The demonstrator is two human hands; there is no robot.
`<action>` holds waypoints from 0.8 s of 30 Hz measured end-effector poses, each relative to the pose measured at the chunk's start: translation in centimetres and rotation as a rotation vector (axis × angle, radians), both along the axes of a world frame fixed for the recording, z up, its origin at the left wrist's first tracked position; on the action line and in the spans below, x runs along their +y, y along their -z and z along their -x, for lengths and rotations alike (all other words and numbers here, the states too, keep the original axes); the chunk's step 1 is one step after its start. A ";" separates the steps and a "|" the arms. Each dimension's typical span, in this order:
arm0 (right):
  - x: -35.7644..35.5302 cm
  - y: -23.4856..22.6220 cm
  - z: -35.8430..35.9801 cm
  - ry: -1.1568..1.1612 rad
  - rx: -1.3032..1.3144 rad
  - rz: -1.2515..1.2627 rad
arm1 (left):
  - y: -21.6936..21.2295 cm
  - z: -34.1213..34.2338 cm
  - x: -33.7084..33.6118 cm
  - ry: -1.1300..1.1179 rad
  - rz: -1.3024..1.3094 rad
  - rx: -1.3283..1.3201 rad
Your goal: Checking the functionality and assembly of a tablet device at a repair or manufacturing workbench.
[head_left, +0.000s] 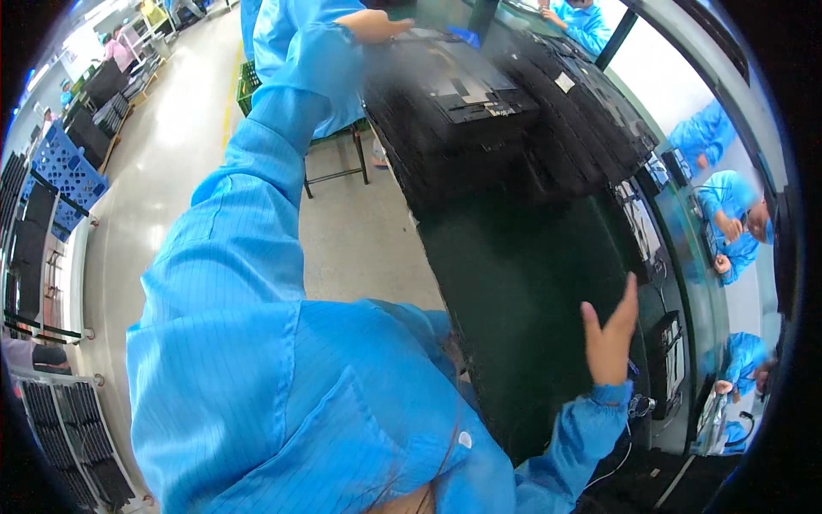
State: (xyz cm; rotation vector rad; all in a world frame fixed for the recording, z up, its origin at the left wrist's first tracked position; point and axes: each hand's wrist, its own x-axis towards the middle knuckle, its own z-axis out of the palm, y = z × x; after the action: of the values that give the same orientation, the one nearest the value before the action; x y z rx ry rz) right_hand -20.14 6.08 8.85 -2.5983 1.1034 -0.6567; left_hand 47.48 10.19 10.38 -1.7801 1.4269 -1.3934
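Note:
My left hand (373,26) reaches far out and rests on the top edge of a stack of flat black panels (454,111) piled on the dark green worktable (531,283). Whether its fingers grip the top panel I cannot tell; the panel looks blurred. My right hand (610,336) is raised over the table's near part, fingers apart and empty. Both arms are in light blue sleeves. A second row of black panels (582,103) lies beside the stack, to the right.
A person in blue sits right behind my left arm on a metal-legged stool (338,163). Other workers in blue (728,223) sit along the right. Blue crates (68,171) and racks of black panels (68,428) line the left side of the grey floor.

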 end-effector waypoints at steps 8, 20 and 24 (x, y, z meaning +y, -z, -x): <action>3.1 0.1 -13.3 -0.189 -0.313 -0.930 | -5.6 8.1 1.1 -0.218 0.182 1.304; 1.9 -1.8 -25.9 -0.216 -0.259 -0.891 | -3.6 11.8 1.8 0.010 0.707 1.562; 2.6 -2.1 -25.4 -0.217 -0.342 -0.772 | -4.4 12.5 2.6 0.187 0.833 1.467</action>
State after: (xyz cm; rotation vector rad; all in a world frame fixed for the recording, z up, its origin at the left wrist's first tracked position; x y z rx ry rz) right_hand 5.31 8.67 10.95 -1.8237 0.7478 -0.4714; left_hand 34.93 12.76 14.77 -3.7050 1.6722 -0.5812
